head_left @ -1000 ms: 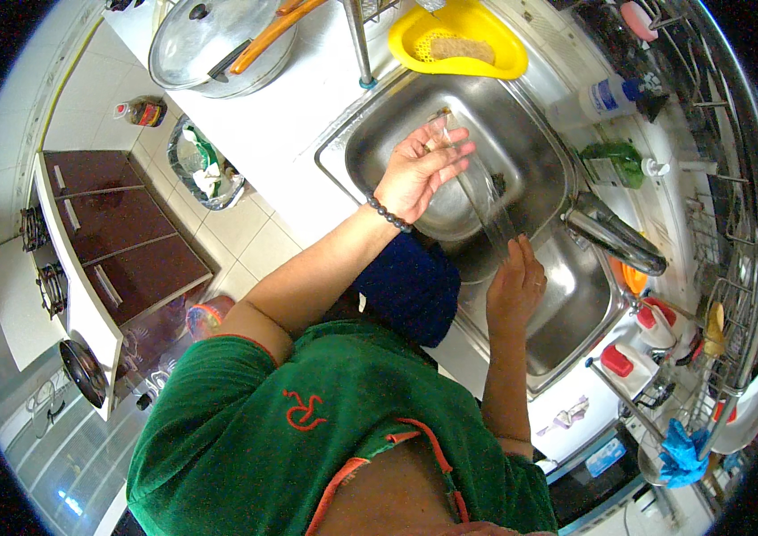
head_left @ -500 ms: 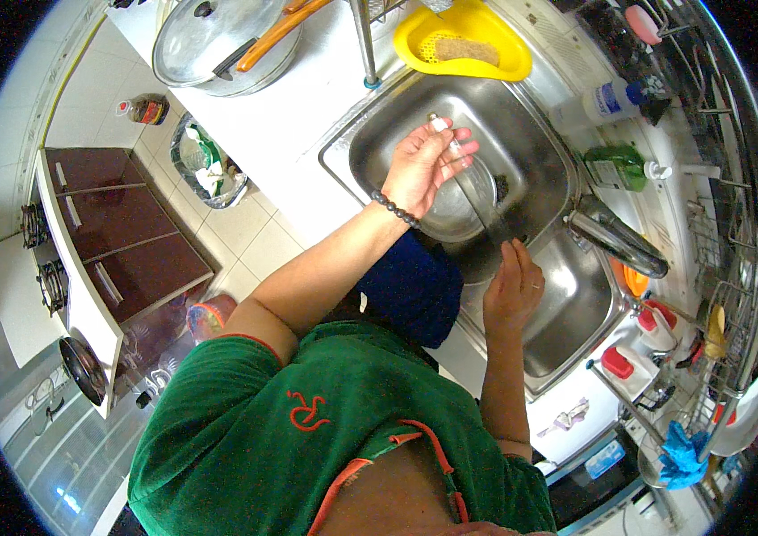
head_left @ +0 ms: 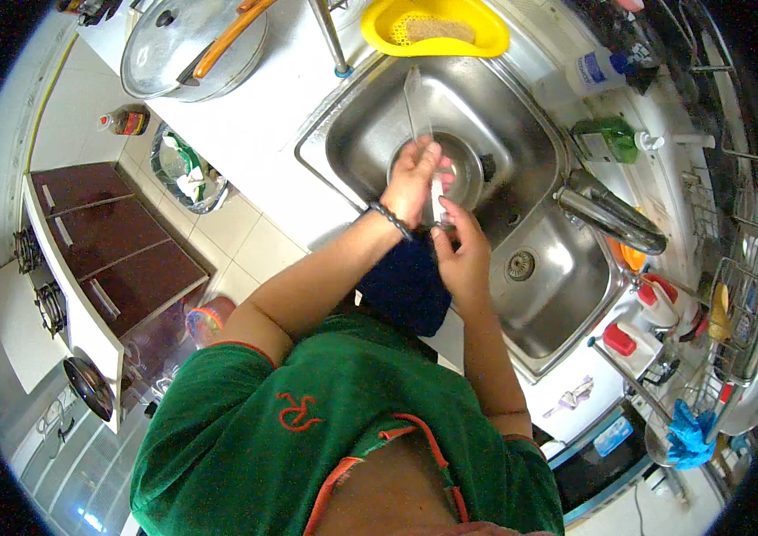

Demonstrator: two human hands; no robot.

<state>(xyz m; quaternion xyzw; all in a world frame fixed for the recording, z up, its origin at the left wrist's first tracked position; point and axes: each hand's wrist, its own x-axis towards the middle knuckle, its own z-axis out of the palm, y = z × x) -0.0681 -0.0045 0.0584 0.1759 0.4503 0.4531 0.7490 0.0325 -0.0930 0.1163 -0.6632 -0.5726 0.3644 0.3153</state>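
A long knife with a pale thin blade [head_left: 416, 103] and a white handle is held over the left sink basin. My left hand [head_left: 414, 177], with a dark bead bracelet on its wrist, is closed around it where blade and handle meet. The blade points away from me. At the near end of the handle, the thumb and fingertips of my right hand [head_left: 462, 250] close on it. Below the hands, a round metal bowl [head_left: 468, 179] sits in the left basin [head_left: 356, 134], partly hidden by my left hand.
A yellow strainer [head_left: 495, 36] holding a brown sponge stands behind the sink. The faucet [head_left: 611, 214] reaches over the right basin [head_left: 540, 304]. Bottles, including a green one [head_left: 607, 140], line the right side. A glass-lidded pan [head_left: 151, 58] occupies the left counter.
The knife has turned around: its blade ran toward my right hand and now points away. My right hand has moved left to the handle. My left hand has come slightly nearer to me.
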